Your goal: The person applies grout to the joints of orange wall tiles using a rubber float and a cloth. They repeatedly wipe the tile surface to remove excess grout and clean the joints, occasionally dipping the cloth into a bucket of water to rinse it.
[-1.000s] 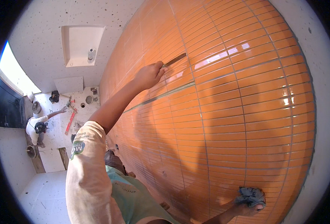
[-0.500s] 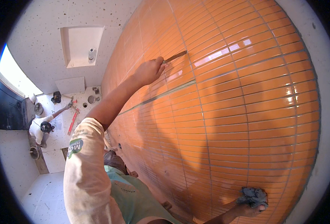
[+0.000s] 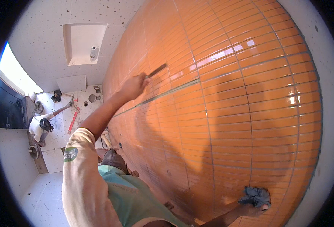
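An orange wall of narrow glossy tiles (image 3: 227, 125) with grey joints fills the middle and right of the view. My left hand (image 3: 134, 87) is closed round the end of a narrow flat-bladed tool (image 3: 158, 69); its handle is mostly hidden by the fingers. The blade lies close to the tiles, though whether its tip touches them I cannot tell. Below it, a wider pale-green joint (image 3: 174, 89) runs slantwise across the wall. Low on the right, my right hand (image 3: 253, 210) grips a crumpled grey cloth (image 3: 257, 196) against the tiles.
At the far left a co-worker (image 3: 42, 126) in a white shirt crouches, an arm stretched toward a red bar (image 3: 74, 121). Buckets (image 3: 34, 152) stand nearby. A bottle (image 3: 94, 53) stands in a wall niche (image 3: 76, 30). A round hole (image 3: 85, 104) opens in the pale floor.
My left hand has moved left and slightly down along the wall with the flat-bladed tool. My right hand and the cloth have hardly shifted.
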A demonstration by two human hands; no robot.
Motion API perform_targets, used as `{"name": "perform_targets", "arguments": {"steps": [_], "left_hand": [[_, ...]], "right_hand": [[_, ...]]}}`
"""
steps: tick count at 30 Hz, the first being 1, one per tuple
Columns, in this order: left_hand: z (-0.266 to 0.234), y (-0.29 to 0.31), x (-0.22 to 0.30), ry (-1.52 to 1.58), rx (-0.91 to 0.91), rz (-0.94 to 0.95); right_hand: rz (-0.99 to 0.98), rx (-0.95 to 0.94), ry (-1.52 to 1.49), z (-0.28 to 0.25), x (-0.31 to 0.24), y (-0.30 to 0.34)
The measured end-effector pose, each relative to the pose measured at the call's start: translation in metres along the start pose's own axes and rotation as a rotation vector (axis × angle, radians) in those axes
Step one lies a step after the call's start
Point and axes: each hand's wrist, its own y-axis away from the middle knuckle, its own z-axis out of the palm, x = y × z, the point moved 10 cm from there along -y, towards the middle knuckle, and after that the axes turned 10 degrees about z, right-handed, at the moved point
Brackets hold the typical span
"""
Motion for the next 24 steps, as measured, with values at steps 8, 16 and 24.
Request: {"name": "perform_targets", "arguments": {"steps": [8, 16, 24], "left_hand": [[0.010, -0.023, 0.094, 0.124, 0.072, 0.263], [0.014, -0.032, 0.090, 0.084, 0.059, 0.302], [0.088, 0.056, -0.086, -0.222, -0.442, -0.010]], "right_hand": [[0.071, 0.124, 0.064, 0.007, -0.033, 0.025], [0.016, -0.055, -0.012, 0.001, -0.005, 0.007], [0.047, -0.307, -0.255, 0.028, -0.009, 0.007]]}}
